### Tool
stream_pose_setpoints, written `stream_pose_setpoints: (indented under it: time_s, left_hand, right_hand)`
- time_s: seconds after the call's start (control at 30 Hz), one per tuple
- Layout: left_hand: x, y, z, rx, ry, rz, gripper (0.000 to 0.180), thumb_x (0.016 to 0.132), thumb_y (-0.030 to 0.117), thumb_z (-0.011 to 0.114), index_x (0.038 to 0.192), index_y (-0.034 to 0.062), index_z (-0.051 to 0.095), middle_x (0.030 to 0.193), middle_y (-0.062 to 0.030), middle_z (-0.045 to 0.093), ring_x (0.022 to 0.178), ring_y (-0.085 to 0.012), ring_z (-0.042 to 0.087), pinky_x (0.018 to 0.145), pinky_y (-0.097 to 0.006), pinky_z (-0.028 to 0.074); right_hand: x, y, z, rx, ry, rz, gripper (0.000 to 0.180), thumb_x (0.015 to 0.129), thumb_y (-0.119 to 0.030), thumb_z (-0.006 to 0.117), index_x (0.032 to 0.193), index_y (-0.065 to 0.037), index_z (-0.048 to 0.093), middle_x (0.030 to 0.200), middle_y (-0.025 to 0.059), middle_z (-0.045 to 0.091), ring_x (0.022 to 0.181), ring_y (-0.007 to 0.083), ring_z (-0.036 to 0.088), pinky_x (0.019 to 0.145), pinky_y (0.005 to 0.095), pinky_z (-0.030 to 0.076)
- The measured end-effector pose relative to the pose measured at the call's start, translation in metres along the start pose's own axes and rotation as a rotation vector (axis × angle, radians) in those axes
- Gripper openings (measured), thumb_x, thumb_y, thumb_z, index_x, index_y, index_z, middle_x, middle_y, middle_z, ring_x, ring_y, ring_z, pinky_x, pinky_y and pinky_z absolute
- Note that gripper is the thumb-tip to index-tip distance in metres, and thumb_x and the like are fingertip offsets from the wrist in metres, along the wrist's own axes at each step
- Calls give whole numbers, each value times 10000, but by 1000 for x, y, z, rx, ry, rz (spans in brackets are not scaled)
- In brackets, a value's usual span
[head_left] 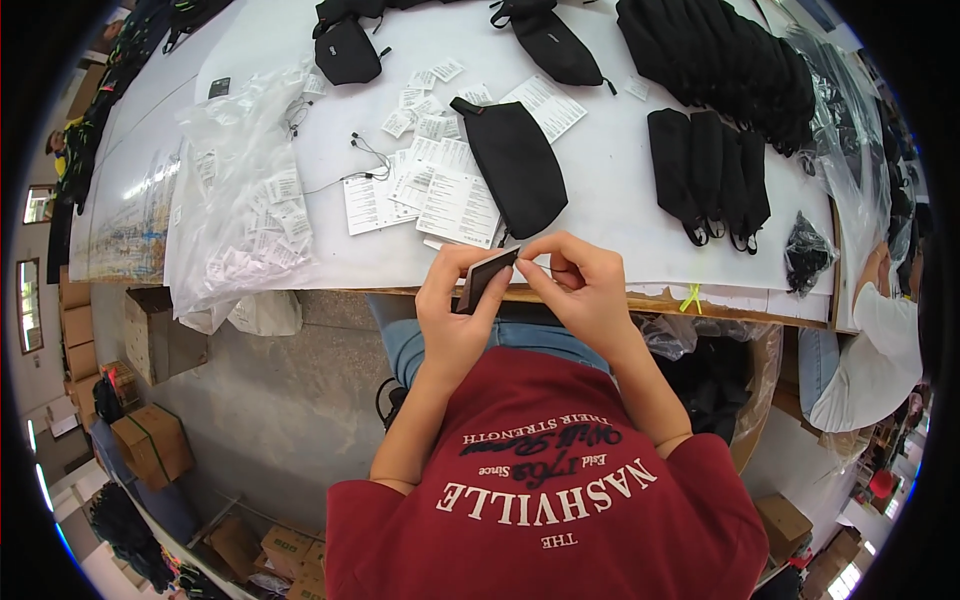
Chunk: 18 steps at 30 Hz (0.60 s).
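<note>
Close to the table's front edge, my left hand (pixel 447 292) grips a dark hang tag (pixel 485 280) between thumb and fingers. My right hand (pixel 588 282) is closed in a pinch beside the tag's upper corner, on what looks like a thin dark string; the fingers hide most of it. Just beyond both hands lies a black zip pouch (pixel 517 170), partly over a spread of white printed cards (pixel 455 212). Left of the cards are loose dark strings (pixel 372 168) with small black ends. Small white labels (pixel 430 105) are scattered behind the cards.
A clear plastic bag of labels (pixel 250 210) lies on the left. More black pouches (pixel 348 52) lie at the back, with a large pile (pixel 715 65) and a short row (pixel 705 170) on the right. A small bag of black pieces (pixel 805 250) sits near the right edge.
</note>
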<state>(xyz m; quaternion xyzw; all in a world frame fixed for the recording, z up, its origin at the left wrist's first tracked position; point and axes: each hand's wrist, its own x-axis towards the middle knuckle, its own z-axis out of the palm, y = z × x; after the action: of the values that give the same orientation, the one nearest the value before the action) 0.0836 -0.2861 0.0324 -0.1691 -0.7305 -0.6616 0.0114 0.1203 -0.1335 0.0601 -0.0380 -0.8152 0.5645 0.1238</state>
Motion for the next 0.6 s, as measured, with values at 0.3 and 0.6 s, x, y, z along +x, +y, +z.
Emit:
stream_pose_setpoints:
  time_s: [0.3, 0.6]
  left_hand:
    - [2, 5, 0, 143, 11, 163, 196, 758, -68, 702, 934, 12, 669, 909, -66, 593, 808, -140, 586, 691, -230, 456]
    - [2, 3, -1, 158, -42, 277, 147, 803, 16, 697, 945, -3, 668, 897, -73, 596, 821, -153, 593, 718, -239, 463]
  right_hand:
    - [-3, 1, -3, 21, -1, 50, 68, 790, -47, 698, 818, -34, 637, 526, -54, 321, 480, 26, 272, 445, 220, 210]
    - [-3, -2, -4, 93, 46, 75, 67, 793, -49, 706, 821, -38, 646, 525, -43, 401, 488, 30, 346, 458, 212, 251]
